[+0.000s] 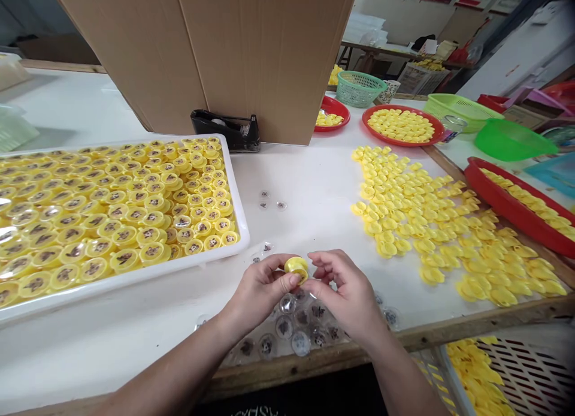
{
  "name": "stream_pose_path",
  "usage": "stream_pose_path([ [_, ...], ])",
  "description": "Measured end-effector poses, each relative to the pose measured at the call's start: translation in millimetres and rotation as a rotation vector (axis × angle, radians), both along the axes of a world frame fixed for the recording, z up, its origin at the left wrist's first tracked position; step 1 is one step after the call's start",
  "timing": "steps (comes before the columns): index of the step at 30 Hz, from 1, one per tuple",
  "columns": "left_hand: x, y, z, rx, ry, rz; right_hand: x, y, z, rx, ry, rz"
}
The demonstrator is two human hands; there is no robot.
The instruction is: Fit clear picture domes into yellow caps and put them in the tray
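Near the table's front edge, my left hand (260, 289) grips a small round yellow piece (296, 266) between thumb and fingers. My right hand (344, 293) is just to its right, fingers curled, the thumb close to the piece's lower edge; whether it holds anything is too small to tell. Beneath and between the hands lie several clear round discs (284, 327) with dark printed pictures. A few more discs (281, 205) lie farther up the table. At the left, a white tray (242, 221) holds rows of yellow pieces with pictures on top. Plain yellow pieces (431, 224) spread across the right.
A tall cardboard box (251, 56) stands at the back, a black tape dispenser (227, 130) before it. Red trays (516, 209) of yellow pieces and a green basket (359, 87) are at the right. Below the wooden edge (431, 339), a white crate (525, 362) holds yellow pieces.
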State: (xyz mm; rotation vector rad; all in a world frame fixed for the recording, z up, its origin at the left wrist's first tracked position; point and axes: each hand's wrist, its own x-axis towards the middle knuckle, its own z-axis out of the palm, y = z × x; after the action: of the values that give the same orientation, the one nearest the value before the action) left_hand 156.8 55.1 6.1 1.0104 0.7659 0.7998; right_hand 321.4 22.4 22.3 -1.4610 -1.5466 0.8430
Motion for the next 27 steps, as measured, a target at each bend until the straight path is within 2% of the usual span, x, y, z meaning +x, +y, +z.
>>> stream_pose_path([
  [4, -4, 0, -2.1, 0.18, 0.186, 0.026, -1, 1, -2.6, -0.221, 0.246, 0.082],
  [8, -7, 1, -3.7, 0.242, 0.328, 0.021, -7, -1, -7.7, -0.227, 0.268, 0.059],
  [13, -1, -2, -2.9, 0.19, 0.329, 0.006, -6, -1, -10.9, -0.306, 0.355, 0.066],
  [16, 1, -1, 4.9, 0.178, 0.324, 0.022, -2, 1, -10.1, -0.318, 0.365, 0.061],
  [18, -6, 7, 16.8, 0.221, 0.35, 0.075, 4, 3, -11.0, -0.274, 0.346, 0.026],
  [21, -34, 42, 43.6, 0.361, 0.542, 0.225, 15, 8, -18.3, -0.206, 0.313, -0.096],
  [23, -62, 77, 62.1, 0.442, 0.799, 0.333, 22, 13, -26.3, -0.194, 0.306, -0.183],
  [25, -89, 116, 76.0, 0.433, 1.046, 0.381, 29, 18, -34.2, -0.198, 0.314, -0.24],
  [27, -110, 151, 82.4, 0.419, 1.153, 0.398, 33, 21, -39.7, -0.197, 0.33, -0.278],
])
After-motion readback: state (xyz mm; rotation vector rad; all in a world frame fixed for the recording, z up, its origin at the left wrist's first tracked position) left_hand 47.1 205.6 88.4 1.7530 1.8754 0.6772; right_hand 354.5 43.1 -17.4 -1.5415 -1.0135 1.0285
